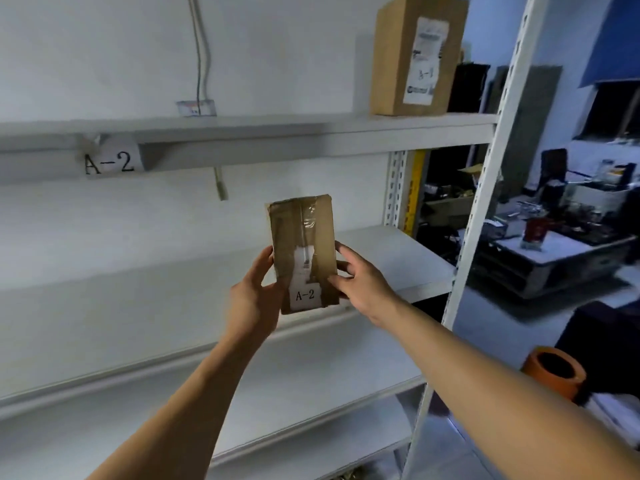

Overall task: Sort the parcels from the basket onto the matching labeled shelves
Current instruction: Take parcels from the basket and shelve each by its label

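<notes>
White metal shelving is filling the wall, an A-2 tag [110, 163] hanging on the rail above the shelf [388, 258]. Both hands, left hand [254, 296] and right hand [360, 280], are pinching an upright parcel [303, 247] marked A-2, probably just clear of that shelf, straight ahead.

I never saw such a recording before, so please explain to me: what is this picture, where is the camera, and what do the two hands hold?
There is no machine. A person wears one camera on the head, looking forward and down, so you see their own arms. The left hand and right hand together hold a small taped cardboard parcel upright; its sticker reads A-2. In front is a white shelf rack. A shelf label on the upper board's edge also reads A-2. A bigger cardboard box stands on that upper board.
</notes>
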